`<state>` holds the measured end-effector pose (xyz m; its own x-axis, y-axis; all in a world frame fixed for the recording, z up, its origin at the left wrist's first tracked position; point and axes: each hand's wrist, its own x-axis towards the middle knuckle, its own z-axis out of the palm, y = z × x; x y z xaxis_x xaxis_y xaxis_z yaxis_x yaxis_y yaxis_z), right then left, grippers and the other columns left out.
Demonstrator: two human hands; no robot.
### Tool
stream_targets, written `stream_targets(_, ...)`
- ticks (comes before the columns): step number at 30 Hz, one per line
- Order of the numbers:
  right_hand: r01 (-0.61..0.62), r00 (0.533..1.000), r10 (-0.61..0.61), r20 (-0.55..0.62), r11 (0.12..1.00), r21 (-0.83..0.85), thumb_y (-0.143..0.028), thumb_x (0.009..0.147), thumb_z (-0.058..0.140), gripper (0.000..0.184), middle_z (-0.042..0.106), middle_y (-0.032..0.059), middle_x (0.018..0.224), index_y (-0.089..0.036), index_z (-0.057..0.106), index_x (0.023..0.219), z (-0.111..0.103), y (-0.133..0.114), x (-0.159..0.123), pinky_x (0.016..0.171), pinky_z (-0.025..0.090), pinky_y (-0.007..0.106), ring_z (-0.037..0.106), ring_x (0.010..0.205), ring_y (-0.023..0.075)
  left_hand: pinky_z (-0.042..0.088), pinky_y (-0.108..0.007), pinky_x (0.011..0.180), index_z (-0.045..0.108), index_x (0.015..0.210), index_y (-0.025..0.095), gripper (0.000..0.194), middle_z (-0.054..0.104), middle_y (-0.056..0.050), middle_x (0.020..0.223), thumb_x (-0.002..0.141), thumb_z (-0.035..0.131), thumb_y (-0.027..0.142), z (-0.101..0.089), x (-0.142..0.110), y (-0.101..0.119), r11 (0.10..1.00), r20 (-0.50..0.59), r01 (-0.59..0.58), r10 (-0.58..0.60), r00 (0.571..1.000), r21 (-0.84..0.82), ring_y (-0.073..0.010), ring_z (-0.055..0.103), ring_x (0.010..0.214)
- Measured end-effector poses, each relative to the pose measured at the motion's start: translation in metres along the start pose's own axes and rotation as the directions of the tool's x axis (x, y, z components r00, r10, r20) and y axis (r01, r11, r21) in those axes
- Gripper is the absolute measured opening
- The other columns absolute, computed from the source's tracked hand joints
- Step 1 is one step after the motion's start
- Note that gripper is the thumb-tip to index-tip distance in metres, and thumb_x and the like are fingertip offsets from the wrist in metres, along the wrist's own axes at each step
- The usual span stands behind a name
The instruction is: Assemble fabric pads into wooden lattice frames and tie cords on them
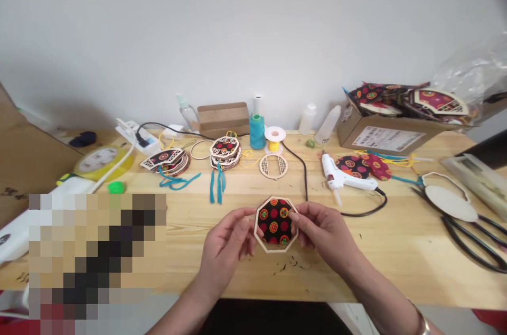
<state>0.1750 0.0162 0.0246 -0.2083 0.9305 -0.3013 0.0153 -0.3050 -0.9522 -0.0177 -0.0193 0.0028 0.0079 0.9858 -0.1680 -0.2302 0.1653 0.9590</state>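
Both my hands hold a small octagonal wooden frame (pixel 275 224) filled with black fabric printed with red and yellow flowers. My left hand (pixel 227 242) pinches its left edge, fingers closed on the rim. My right hand (pixel 322 234) grips the right edge, thumb on the front. The piece is held just above the wooden table (pixel 396 256), near its front edge.
Behind lie a white glue gun (pixel 344 179) with a black cord, a round wooden lattice piece (pixel 273 166), stacks of finished pieces (pixel 225 152), teal thread spool (pixel 257 131), yellow spool (pixel 274 139), bottles, a cardboard box (pixel 390 131) of fabric pieces, and black scissors (pixel 471 237) at right.
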Motion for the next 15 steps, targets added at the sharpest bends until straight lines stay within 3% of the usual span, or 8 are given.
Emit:
stream_targets(4,-0.048,0.999,0.048,-0.001,0.999,-0.001,-0.053,0.069,0.065,0.039,0.055,-0.0037,0.053,-0.015,0.056,0.070,0.001,0.000,0.000,0.039,0.031,0.018,0.044,0.039,0.0050,0.037,-0.019,0.044,0.058,0.107,0.016,0.037,0.066,-0.003,0.071,0.079,0.064,0.039,-0.001,-0.002,0.000,1.000,0.042,-0.025,0.025,0.999,0.007,-0.0080,0.053,0.049)
stream_targets(9,-0.070,0.996,0.075,0.049,0.994,-0.086,-0.052,0.073,0.062,0.038,0.052,-0.0044,0.052,-0.014,0.059,0.073,0.003,0.000,-0.002,0.039,0.029,0.018,0.041,0.040,0.0049,0.040,-0.020,0.045,0.059,0.108,0.015,0.037,0.064,-0.002,0.064,0.081,0.060,0.040,0.002,-0.004,0.003,0.999,0.033,0.028,-0.030,0.999,0.046,-0.0086,0.051,0.047)
stream_targets(15,0.103,0.991,-0.071,0.111,0.943,-0.316,-0.040,0.086,0.050,0.031,0.050,-0.0025,0.055,-0.014,0.067,0.082,0.007,0.005,-0.010,0.043,0.031,0.019,0.039,0.048,0.0072,0.033,-0.017,0.040,0.066,0.099,0.014,0.035,0.056,0.001,0.049,0.078,0.062,0.041,0.011,0.000,0.009,0.981,-0.028,0.096,-0.093,0.995,0.171,-0.0081,0.045,0.043)
